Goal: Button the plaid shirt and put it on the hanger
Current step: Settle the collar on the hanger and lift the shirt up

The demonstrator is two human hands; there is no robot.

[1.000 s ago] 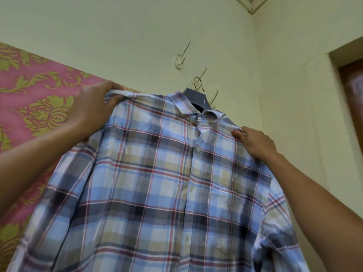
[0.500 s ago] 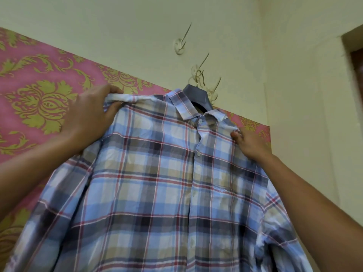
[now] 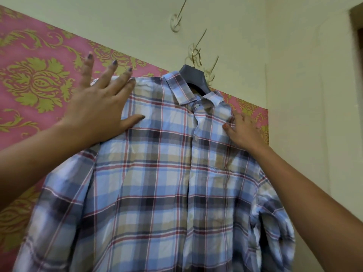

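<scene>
The blue, red and beige plaid shirt (image 3: 161, 173) hangs buttoned on a grey hanger (image 3: 193, 76), whose gold hook (image 3: 194, 55) sits on a wall hook. My left hand (image 3: 100, 107) lies flat with fingers spread on the shirt's left shoulder, thumb pressing the cloth. My right hand (image 3: 242, 130) rests with straight fingers on the right shoulder beside the collar (image 3: 196, 97). Most of the hanger is hidden under the shirt.
Several clear wall hooks (image 3: 176, 22) run down the cream wall above the hanger. Pink wallpaper with gold ornaments (image 3: 39, 81) covers the wall behind the shirt. A dark doorway edge (image 3: 357, 55) shows at the far right.
My left hand let go of the shoulder seam and opened flat on it. My right hand released its pinch and rests on the cloth. The shirt now hangs from the wall hook.
</scene>
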